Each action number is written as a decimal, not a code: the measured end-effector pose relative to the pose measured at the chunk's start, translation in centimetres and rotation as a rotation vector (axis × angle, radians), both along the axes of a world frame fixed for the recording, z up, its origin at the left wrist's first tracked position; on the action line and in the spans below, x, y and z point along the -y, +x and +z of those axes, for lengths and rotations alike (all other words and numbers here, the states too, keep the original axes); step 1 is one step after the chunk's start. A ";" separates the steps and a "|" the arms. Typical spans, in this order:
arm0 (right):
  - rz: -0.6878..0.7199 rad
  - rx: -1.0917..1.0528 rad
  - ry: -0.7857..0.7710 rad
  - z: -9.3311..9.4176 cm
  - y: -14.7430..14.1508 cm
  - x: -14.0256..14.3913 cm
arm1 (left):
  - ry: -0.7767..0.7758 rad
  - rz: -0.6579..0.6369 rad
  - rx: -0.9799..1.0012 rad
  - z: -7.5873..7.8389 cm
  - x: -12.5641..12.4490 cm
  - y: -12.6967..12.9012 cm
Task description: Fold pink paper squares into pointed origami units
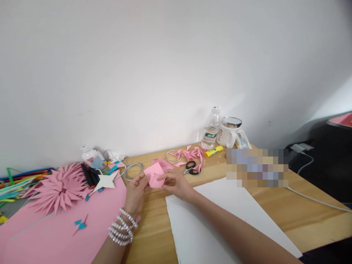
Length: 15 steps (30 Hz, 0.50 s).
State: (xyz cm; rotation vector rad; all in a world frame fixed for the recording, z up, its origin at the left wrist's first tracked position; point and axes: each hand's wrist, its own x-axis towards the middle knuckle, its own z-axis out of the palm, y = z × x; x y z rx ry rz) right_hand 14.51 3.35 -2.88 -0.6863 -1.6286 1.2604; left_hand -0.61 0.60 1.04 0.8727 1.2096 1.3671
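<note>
A folded piece of pink paper [155, 175] is held up between both hands, over the wooden table. My left hand [137, 189], with pearl bracelets on its wrist, pinches the paper's left edge. On the right edge, the fingers of my right hand [177, 183] grip the same paper. Just behind lies more pink paper [165, 164], partly hidden by the held piece. Black-handled scissors [191, 168] rest right of it, beside several folded pink paper pieces [194, 154].
A large pink spiky paper flower [62, 190] and a white paper star [106, 181] lie on pink sheet [110, 211] at left. White paper [214, 220] covers the table's front right. Glue stick [213, 151], water bottle [211, 128] and mug [227, 134] stand or lie near the wall.
</note>
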 end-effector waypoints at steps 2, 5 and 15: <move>-0.005 0.029 -0.015 0.0 -0.1 0.2 | -0.009 -0.069 0.005 -0.1 0.1 0.2; -0.034 0.055 -0.008 0.3 -0.2 0.6 | -0.022 -0.087 -0.001 -0.4 0.2 0.3; -0.161 0.004 -0.005 0.8 -0.1 0.5 | -0.013 -0.188 0.012 -0.4 0.3 0.5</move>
